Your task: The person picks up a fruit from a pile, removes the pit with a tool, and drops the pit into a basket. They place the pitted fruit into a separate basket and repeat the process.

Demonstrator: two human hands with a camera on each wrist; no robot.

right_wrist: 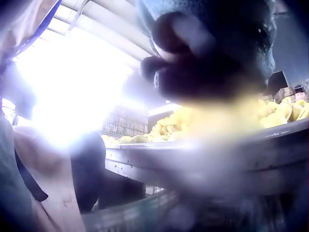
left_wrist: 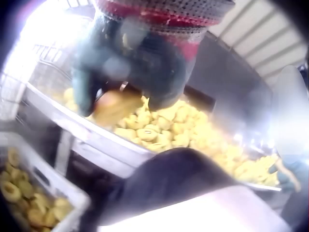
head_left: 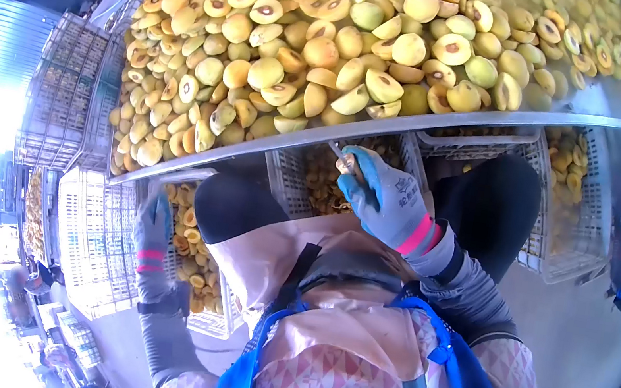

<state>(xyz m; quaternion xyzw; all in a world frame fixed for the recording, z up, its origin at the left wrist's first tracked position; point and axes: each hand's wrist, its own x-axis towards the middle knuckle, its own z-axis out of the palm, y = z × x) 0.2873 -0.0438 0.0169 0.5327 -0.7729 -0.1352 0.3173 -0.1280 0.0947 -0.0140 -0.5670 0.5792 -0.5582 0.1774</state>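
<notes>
My gloved right hand (head_left: 387,193) curls round a small knife-like tool (head_left: 345,163) with a brown handle; its short metal tip points toward the table edge. In the right wrist view the same hand is dark and blurred, close over the rim. My gloved left hand (head_left: 153,227) is low at the left, beside a crate below the table's corner. Seen from the left wrist, its thumb and fingers pinch a blurred orange-yellow peach half (left_wrist: 113,107). Halved yellow peaches (head_left: 316,50), several with brown pits or hollows showing, are heaped on the metal-edged table (head_left: 252,152).
Under the table edge stand a left crate (head_left: 215,324), a middle crate (head_left: 290,183) and a right crate (head_left: 568,269), all with fruit pieces inside. Stacked crates (head_left: 64,93) rise at the left. My knees (head_left: 232,206) sit between the crates.
</notes>
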